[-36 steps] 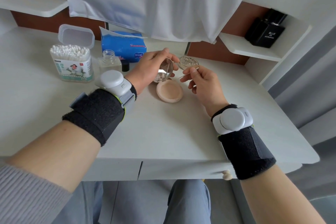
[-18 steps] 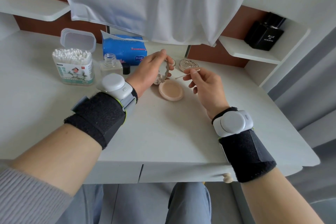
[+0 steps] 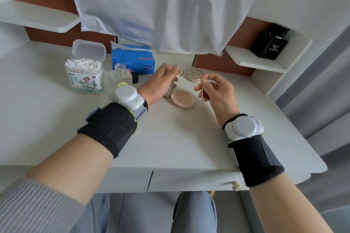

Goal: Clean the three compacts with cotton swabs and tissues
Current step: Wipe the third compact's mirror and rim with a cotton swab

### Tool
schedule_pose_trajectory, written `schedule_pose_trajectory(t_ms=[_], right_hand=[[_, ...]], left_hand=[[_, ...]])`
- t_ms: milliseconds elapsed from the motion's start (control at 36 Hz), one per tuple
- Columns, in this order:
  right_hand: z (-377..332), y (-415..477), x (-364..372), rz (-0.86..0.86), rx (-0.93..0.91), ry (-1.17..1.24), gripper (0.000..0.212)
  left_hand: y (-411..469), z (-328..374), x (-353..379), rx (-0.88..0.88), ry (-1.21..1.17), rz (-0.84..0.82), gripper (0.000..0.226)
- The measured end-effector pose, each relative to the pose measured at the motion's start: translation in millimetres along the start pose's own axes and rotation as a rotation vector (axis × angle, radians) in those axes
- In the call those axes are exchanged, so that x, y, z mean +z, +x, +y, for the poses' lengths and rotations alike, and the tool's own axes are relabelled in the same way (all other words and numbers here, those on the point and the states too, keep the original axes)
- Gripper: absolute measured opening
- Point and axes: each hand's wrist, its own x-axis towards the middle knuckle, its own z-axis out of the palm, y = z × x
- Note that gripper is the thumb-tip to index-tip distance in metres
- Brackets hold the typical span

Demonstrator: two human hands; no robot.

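The right hand (image 3: 217,91) pinches one cotton swab (image 3: 202,91) between thumb and forefinger, its other fingers loosely spread. The swab hangs from the pinch with its long axis near upright and its lower tip aimed at the table (image 3: 170,138). The open compact (image 3: 182,98) lies just to the left of this hand, its powder pan facing up, near the swab's tip but apart from it.

The left hand (image 3: 161,81) has its fingers curled round the lid (image 3: 169,89), holding it on edge on the side of the pan away from the right hand; which way its inner face looks I cannot tell. The right hand is therefore the nearer one with the tool, and the left only steadies. Judging from this, the coming stroke is a short reach leftward, with the swab tipped over so its end meets pan or lid.

Counted:
- **Compacts:** three; the open one, a closed silver compact (image 3: 195,74) just beyond the right hand's fingertips, and a third compact (image 3: 179,73) half hidden beyond the left hand's fingers.
- **Swabs in hand:** one.
- **Farther off, beyond and to the left of the left hand:** one swab box (image 3: 84,75) with its flap up, one tissue pack (image 3: 132,60), one uncapped glass bottle (image 3: 121,73) and one black cap (image 3: 135,78).
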Motion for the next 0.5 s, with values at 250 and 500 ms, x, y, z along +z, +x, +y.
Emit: schedule_pose_trajectory(t_ms=[250,500], right_hand=[[-1,-8,6,0.036,0.020,-0.002,0.017],[-2,-18,23,0.200,-0.045,-0.169,0.024]], left_hand=[[-18,0,-6,-0.010,0.019,0.004,0.038],[-38,1,-16,-0.022,0.027,0.012,0.035]])
